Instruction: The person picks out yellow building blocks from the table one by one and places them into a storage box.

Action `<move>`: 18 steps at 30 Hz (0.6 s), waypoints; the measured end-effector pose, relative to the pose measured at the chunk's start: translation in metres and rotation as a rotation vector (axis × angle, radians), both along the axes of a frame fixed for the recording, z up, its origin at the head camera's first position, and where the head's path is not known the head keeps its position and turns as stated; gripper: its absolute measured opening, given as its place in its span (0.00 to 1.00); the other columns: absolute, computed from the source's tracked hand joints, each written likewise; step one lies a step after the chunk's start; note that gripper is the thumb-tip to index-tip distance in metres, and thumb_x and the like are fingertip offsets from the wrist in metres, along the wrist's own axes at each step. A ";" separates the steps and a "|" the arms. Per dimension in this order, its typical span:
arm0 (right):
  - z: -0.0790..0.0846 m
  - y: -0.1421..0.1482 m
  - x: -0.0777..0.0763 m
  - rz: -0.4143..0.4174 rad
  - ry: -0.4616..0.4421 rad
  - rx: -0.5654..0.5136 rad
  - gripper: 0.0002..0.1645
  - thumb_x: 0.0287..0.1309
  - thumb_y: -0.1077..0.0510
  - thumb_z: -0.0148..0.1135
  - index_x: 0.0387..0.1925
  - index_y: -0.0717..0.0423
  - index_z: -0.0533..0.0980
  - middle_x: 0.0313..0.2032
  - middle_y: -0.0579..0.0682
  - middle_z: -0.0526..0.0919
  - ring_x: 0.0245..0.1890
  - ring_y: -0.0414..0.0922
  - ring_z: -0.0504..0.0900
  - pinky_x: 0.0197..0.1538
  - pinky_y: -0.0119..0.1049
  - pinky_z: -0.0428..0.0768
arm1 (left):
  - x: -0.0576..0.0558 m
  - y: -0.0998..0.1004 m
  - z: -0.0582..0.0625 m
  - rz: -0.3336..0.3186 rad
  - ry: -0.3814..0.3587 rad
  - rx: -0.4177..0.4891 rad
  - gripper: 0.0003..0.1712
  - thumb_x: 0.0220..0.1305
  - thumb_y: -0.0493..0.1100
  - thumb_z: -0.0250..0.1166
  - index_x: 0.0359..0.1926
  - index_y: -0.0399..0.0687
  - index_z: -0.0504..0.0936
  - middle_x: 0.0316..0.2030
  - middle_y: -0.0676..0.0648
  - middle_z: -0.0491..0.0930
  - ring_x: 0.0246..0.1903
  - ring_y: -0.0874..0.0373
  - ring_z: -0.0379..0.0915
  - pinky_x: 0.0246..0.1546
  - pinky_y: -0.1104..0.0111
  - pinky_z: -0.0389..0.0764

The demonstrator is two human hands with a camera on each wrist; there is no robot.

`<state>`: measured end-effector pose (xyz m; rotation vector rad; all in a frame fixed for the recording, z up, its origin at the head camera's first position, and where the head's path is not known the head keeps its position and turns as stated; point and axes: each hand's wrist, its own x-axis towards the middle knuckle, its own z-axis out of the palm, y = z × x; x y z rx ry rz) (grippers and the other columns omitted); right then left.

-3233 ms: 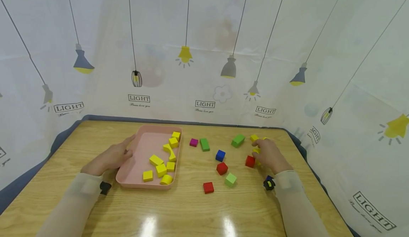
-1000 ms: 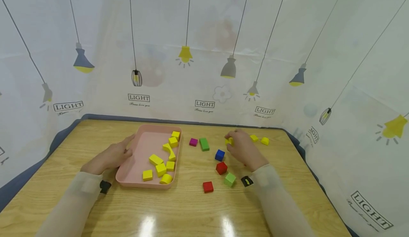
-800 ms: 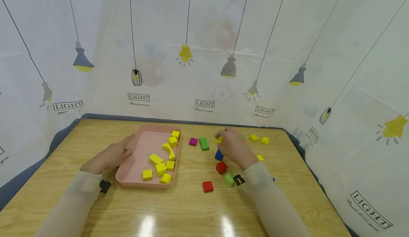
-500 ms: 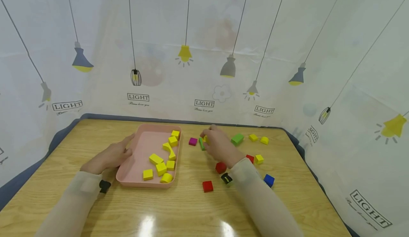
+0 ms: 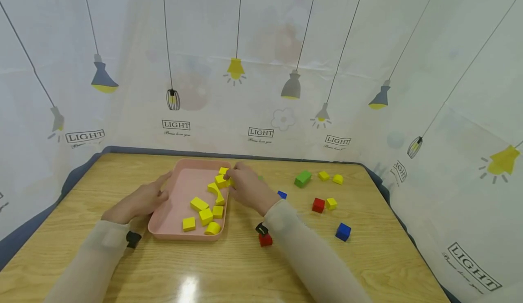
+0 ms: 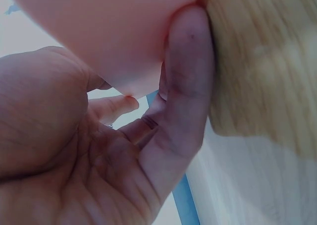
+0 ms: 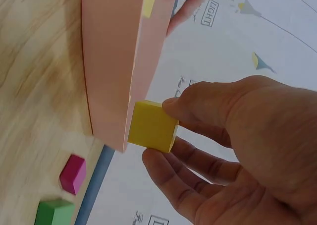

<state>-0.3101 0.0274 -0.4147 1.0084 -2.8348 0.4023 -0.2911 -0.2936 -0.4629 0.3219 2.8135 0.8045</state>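
A pink tray (image 5: 180,189) sits on the left of the table with several yellow blocks (image 5: 206,217) inside, mostly along its right side. My left hand (image 5: 140,203) grips the tray's left wall; in the left wrist view its fingers (image 6: 185,76) curl under the pink side. Between thumb and fingertips, my right hand (image 5: 251,187) pinches a yellow block (image 7: 152,126) at the tray's right rim, near the far corner. Beyond the rim in the right wrist view lie a magenta block (image 7: 73,174) and a green block (image 7: 54,212); the right hand mostly covers them in the head view.
To the right on the wooden table lie a bright green block (image 5: 303,178), several loose yellow blocks (image 5: 337,179), a red block (image 5: 318,205) and a blue block (image 5: 343,232). Another red block (image 5: 265,240) is partly under the right wrist. A printed curtain (image 5: 261,99) borders the back.
My right hand has picked up a yellow block from the right-hand group and carried it left across the table to the tray's rim. The left hand and tray have stayed in place.
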 end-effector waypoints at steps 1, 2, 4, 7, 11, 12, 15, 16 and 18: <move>-0.001 -0.004 0.001 0.008 0.001 0.000 0.17 0.62 0.59 0.68 0.53 0.53 0.81 0.49 0.48 0.74 0.41 0.41 0.73 0.47 0.28 0.76 | 0.000 0.000 0.000 0.000 0.001 0.000 0.38 0.76 0.41 0.50 0.80 0.42 0.43 0.20 0.48 0.66 0.17 0.57 0.63 0.21 0.64 0.67; -0.001 -0.008 0.001 0.016 0.001 0.000 0.17 0.62 0.59 0.68 0.53 0.53 0.81 0.50 0.48 0.74 0.43 0.40 0.73 0.48 0.28 0.76 | 0.000 0.000 0.000 0.002 0.000 0.000 0.38 0.76 0.41 0.50 0.80 0.42 0.43 0.19 0.48 0.66 0.17 0.57 0.63 0.21 0.64 0.67; -0.003 -0.016 0.003 0.030 -0.010 -0.005 0.17 0.62 0.59 0.68 0.53 0.53 0.81 0.52 0.48 0.74 0.44 0.40 0.73 0.49 0.27 0.76 | 0.001 0.001 0.000 0.007 -0.007 -0.002 0.38 0.76 0.41 0.50 0.80 0.43 0.43 0.20 0.48 0.66 0.17 0.57 0.63 0.21 0.64 0.67; -0.006 -0.026 0.004 0.048 -0.045 -0.013 0.17 0.63 0.60 0.68 0.53 0.53 0.81 0.52 0.46 0.72 0.43 0.40 0.72 0.47 0.24 0.75 | 0.001 0.000 0.000 0.017 -0.024 -0.005 0.39 0.77 0.42 0.50 0.80 0.44 0.42 0.20 0.48 0.66 0.17 0.57 0.64 0.21 0.65 0.67; -0.012 -0.037 0.003 0.071 -0.088 -0.020 0.18 0.63 0.61 0.67 0.54 0.54 0.80 0.45 0.45 0.70 0.38 0.40 0.72 0.40 0.21 0.74 | 0.000 0.000 -0.001 0.020 -0.026 -0.007 0.39 0.76 0.42 0.50 0.80 0.45 0.42 0.21 0.47 0.66 0.18 0.56 0.65 0.22 0.64 0.68; -0.013 -0.039 0.003 0.069 -0.101 -0.019 0.18 0.63 0.60 0.68 0.54 0.54 0.80 0.44 0.44 0.69 0.37 0.40 0.72 0.40 0.21 0.73 | 0.000 0.000 -0.001 0.017 -0.022 -0.008 0.39 0.76 0.42 0.50 0.80 0.45 0.42 0.21 0.47 0.66 0.18 0.56 0.65 0.22 0.64 0.68; -0.017 -0.044 0.001 0.067 -0.121 -0.021 0.18 0.63 0.59 0.68 0.55 0.52 0.81 0.43 0.43 0.70 0.37 0.40 0.72 0.41 0.22 0.74 | -0.001 -0.001 -0.002 0.010 -0.002 -0.007 0.39 0.77 0.42 0.50 0.80 0.44 0.42 0.20 0.48 0.65 0.17 0.57 0.64 0.21 0.64 0.67; -0.019 -0.046 0.001 0.065 -0.124 -0.020 0.19 0.63 0.59 0.68 0.55 0.51 0.81 0.43 0.43 0.70 0.37 0.39 0.72 0.41 0.22 0.74 | -0.001 -0.001 -0.002 0.009 -0.002 -0.006 0.39 0.77 0.42 0.50 0.80 0.44 0.42 0.19 0.49 0.65 0.17 0.57 0.63 0.21 0.64 0.67; -0.020 -0.048 0.001 0.061 -0.138 -0.023 0.19 0.63 0.58 0.69 0.56 0.50 0.80 0.43 0.42 0.70 0.38 0.39 0.72 0.41 0.22 0.74 | -0.001 0.000 -0.002 0.012 -0.002 -0.002 0.39 0.76 0.41 0.50 0.80 0.44 0.43 0.19 0.49 0.65 0.17 0.57 0.63 0.21 0.64 0.67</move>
